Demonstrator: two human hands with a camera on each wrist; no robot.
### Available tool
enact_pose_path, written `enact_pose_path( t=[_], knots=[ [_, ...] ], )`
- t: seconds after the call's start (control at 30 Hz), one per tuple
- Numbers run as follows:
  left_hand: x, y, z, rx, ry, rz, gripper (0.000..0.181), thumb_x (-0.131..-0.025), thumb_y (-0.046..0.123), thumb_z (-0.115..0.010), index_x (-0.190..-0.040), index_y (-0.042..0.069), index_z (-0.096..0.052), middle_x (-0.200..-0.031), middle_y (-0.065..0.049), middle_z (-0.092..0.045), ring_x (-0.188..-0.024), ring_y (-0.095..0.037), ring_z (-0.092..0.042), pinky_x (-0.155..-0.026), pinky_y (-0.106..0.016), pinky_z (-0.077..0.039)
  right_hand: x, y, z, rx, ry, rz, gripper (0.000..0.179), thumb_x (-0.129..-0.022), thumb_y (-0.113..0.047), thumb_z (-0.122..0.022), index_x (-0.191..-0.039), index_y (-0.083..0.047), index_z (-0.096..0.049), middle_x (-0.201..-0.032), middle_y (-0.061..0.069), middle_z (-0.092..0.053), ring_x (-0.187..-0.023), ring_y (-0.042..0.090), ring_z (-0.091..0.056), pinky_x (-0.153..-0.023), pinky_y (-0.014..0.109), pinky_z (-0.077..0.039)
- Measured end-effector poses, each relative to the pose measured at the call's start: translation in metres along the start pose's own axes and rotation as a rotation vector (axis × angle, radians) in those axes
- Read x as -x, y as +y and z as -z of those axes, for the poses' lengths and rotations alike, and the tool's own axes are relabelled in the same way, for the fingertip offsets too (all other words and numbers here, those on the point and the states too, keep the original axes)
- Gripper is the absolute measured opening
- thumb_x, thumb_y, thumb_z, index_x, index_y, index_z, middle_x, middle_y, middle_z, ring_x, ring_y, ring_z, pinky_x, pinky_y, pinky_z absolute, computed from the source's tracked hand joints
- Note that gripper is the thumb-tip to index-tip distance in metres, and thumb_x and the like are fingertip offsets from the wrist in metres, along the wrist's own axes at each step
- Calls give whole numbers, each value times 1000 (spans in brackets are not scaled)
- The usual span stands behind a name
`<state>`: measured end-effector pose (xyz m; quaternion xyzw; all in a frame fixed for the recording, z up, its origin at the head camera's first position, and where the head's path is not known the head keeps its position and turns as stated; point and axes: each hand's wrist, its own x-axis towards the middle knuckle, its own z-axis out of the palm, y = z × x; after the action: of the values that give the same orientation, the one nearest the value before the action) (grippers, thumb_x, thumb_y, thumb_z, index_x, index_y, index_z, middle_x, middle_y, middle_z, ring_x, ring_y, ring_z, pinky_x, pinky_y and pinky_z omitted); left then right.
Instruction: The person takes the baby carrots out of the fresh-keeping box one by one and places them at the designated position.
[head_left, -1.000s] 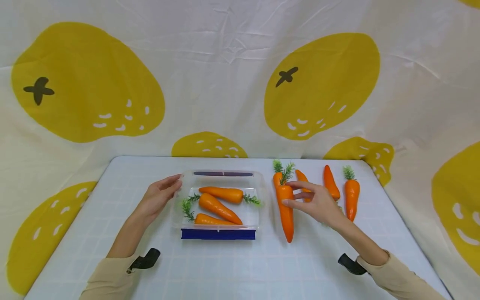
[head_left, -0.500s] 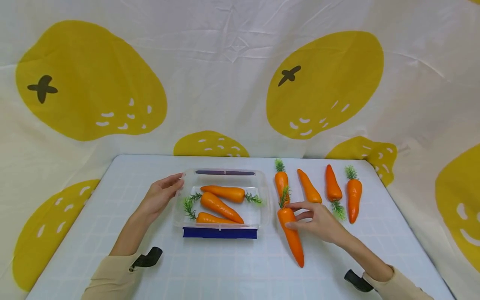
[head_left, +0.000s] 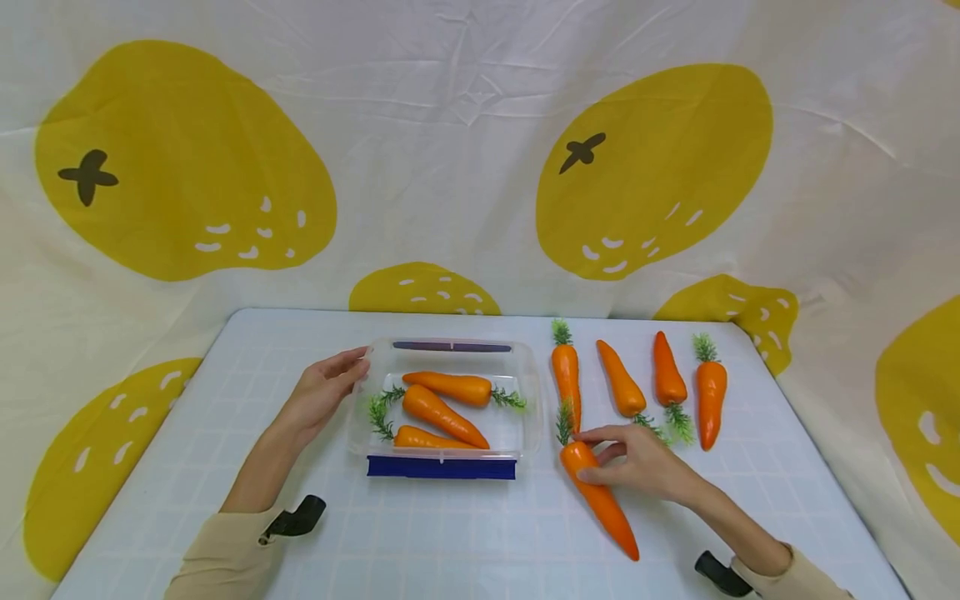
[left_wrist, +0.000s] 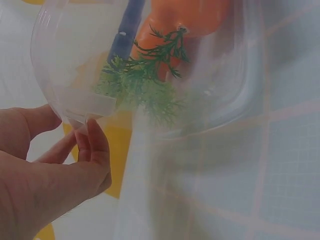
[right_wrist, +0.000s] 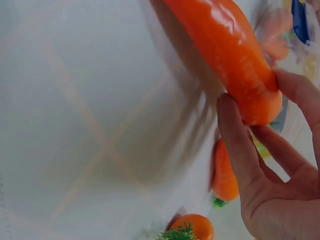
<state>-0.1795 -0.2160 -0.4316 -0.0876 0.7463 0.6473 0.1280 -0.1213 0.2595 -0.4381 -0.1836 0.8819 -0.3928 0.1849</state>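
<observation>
My left hand (head_left: pixel 321 396) pinches the left rim of a clear plastic box (head_left: pixel 528 367) with blue latches. Inside the box lie three toy carrots with green leafy tops: one at the back (head_left: pixel 450 387), one in the middle (head_left: pixel 444 418) and one partly hidden behind the front wall (head_left: pixel 427 437). To the right of the box, my right hand (head_left: pixel 637 462) pinches another carrot (head_left: pixel 606 504) near its thick leafy end, its tip pointing toward me and to the right. In the right wrist view this carrot (right_wrist: pixel 235 55) sits between thumb and fingers, above its shadow on the table.
Behind my right hand, more carrots lie on the white table (head_left: pixel 420 542): a left one (head_left: pixel 566 379), a slanted one (head_left: pixel 621 382), one tip-away (head_left: pixel 667 373) and a far right one (head_left: pixel 710 404). A lemon-patterned cloth (head_left: pixel 450 183) hangs at the back.
My right hand has drawn its carrot toward me, away from the carrot at the back, and the carrot's tip has swung right. The left hand stays at the box rim.
</observation>
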Motion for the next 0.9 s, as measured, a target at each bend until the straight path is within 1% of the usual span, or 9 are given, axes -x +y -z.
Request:
enact_pose_path(
  t=[0.17,0.27,0.4,0.5,0.53,0.6,0.73,0.83,0.9],
  knots=[
    [0,0,0,-3,1,2,61,-105,37,-60,-157,9,-43,-148,-10,-48,-118,-14,-49,-108,-23,-40,0,4,-2,24,-10,24,48,-87,-32,-84,-125,-5,-73,-117,6,-73,-90,15,-68,-79,27,-56],
    [0,0,0,-9,5,6,61,-105,38,-60,-157,10,-44,-144,-8,-49,-118,-14,-49,-109,-24,-40,0,5,-2,35,-16,36,48,-88,-34,-83,-125,-5,-73,-112,1,-73,-92,17,-66,-81,29,-56],
    [-1,1,-1,-13,5,9,60,-105,37,-59,-157,11,-43,-149,-10,-47,-121,-17,-47,-117,-34,-36,0,5,-1,19,-25,32,48,-88,-33,-82,-125,-4,-72,-109,0,-72,-95,20,-64,-79,26,-57],
    [-1,1,-1,-18,2,7,61,-106,37,-59,-158,11,-42,-154,-12,-44,-125,-20,-46,-120,-39,-32,0,3,1,-12,-28,29,46,-89,-29,-82,-125,-3,-71,-113,3,-72,-97,23,-65,-80,24,-58],
    [-1,1,-1,-22,2,5,61,-106,37,-59,-158,11,-42,-154,-13,-44,-125,-20,-46,-120,-39,-32,0,3,2,-20,-26,39,44,-90,-28,-82,-124,-2,-71,-114,5,-72,-97,24,-66,-80,26,-58],
    [-1,1,-1,-35,4,3,61,-106,38,-59,-158,11,-42,-154,-13,-44,-125,-21,-47,-119,-39,-33,0,1,4,-20,-13,55,42,-90,-27,-81,-123,-1,-71,-115,7,-72,-98,24,-67,-82,28,-59],
    [-1,1,-1,-59,14,-3,61,-105,39,-60,-157,11,-44,-152,-13,-46,-125,-22,-48,-118,-40,-34,-2,-3,8,5,24,117,38,-93,-25,-79,-120,2,-71,-112,11,-72,-96,21,-69,-84,36,-60],
    [-1,0,0,-67,17,-8,61,-105,39,-60,-157,10,-44,-151,-14,-47,-125,-23,-48,-118,-41,-34,-4,-8,13,32,47,146,35,-95,-24,-76,-119,1,-71,-111,11,-73,-94,17,-69,-85,35,-60],
    [-1,0,0,-69,18,-13,62,-105,40,-60,-157,10,-44,-151,-14,-47,-125,-23,-49,-118,-41,-34,-7,-11,16,47,61,161,32,-96,-22,-75,-118,1,-71,-109,9,-73,-93,15,-69,-84,31,-59]
  ],
)
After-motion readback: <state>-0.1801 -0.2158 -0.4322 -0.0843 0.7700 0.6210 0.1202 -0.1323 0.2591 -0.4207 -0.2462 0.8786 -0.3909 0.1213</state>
